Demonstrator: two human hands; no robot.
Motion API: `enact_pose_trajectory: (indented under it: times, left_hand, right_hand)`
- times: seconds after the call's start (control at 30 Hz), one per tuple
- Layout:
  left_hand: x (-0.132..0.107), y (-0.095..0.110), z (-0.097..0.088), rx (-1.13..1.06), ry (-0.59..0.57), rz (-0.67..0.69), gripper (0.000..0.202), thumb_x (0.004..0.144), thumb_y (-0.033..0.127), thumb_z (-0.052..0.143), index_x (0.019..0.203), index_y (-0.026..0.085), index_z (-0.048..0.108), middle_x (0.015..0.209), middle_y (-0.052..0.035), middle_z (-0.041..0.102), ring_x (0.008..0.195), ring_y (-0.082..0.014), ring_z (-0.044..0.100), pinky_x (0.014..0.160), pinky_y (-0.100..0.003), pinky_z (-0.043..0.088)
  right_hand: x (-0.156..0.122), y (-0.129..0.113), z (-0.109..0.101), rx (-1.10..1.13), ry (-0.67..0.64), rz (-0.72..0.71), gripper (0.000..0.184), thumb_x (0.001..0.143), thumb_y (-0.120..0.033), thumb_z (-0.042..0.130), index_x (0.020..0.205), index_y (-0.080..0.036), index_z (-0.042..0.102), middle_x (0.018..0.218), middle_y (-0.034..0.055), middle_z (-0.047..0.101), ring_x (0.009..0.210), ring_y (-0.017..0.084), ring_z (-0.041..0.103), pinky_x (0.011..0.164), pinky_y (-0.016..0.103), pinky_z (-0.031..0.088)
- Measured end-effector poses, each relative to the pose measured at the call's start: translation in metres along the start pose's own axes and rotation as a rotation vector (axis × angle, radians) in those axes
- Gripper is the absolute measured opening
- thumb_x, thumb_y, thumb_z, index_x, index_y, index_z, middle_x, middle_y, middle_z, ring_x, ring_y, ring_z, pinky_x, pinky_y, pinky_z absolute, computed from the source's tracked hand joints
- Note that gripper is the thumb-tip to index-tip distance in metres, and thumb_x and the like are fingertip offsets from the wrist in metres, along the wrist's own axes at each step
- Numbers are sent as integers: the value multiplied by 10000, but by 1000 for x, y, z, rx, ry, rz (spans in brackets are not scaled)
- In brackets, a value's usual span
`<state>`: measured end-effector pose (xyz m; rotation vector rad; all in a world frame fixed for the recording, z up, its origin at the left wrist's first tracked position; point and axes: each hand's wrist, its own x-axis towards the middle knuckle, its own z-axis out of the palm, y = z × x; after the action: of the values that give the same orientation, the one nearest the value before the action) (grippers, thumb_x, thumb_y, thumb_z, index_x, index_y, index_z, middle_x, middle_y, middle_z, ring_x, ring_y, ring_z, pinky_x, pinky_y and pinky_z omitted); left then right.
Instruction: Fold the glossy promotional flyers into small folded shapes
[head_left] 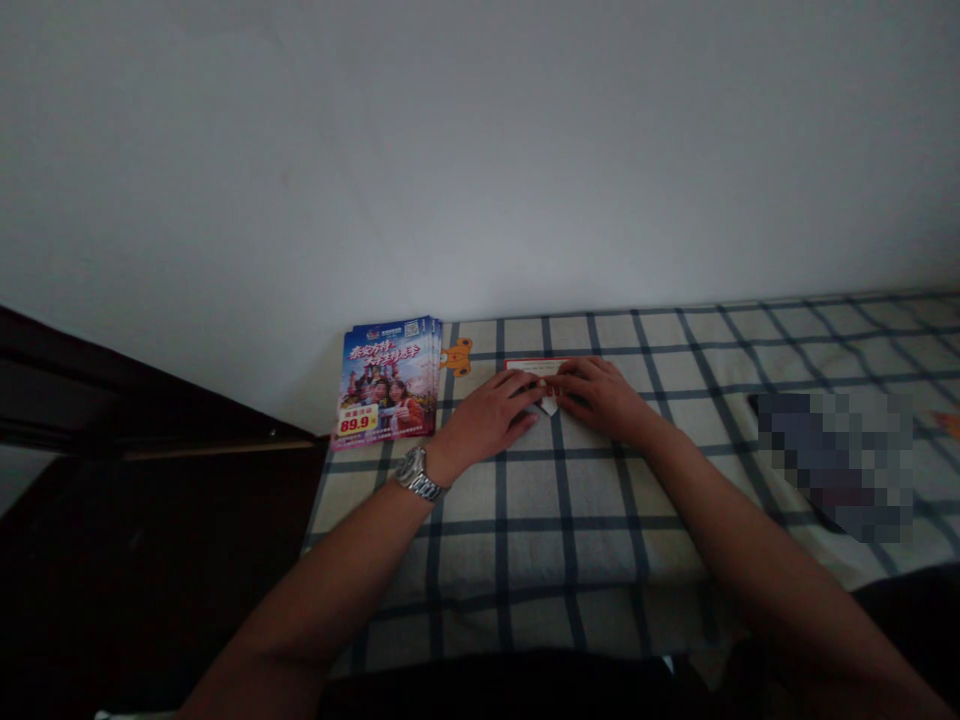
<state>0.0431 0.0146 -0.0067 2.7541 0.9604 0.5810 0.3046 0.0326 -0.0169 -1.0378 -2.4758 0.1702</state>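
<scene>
While our left hand [491,412] is touching red-edged paper [536,365] on checked cloth [529,490], our right hand [604,398] is touching it, whether fingers [574,385] are clamping, we cannot tell.

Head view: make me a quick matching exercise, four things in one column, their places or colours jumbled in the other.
1. Wristwatch
2. Stack of flyers
3. Paper
4. Bear picture

A. Touched by the fingers
B. Orange-brown
C. Silver
D. At the left end of the checked cloth

Pairs: 1-C, 2-D, 3-A, 4-B
</scene>
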Motion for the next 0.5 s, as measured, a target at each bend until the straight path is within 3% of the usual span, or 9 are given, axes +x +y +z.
enact_pose_trajectory:
  times: [0.5]
  left_hand:
    - [1,-2,0,13,-3,23,399,1043,308,557,1434,229,565,1453,-90,573,1389,-269,504,1210,-516,441]
  right_hand:
    - [0,-1,4,-25,29,24,345,1004,-365,623,1326,-266,700,1235,121,681,1143,319,601,983,507,500]
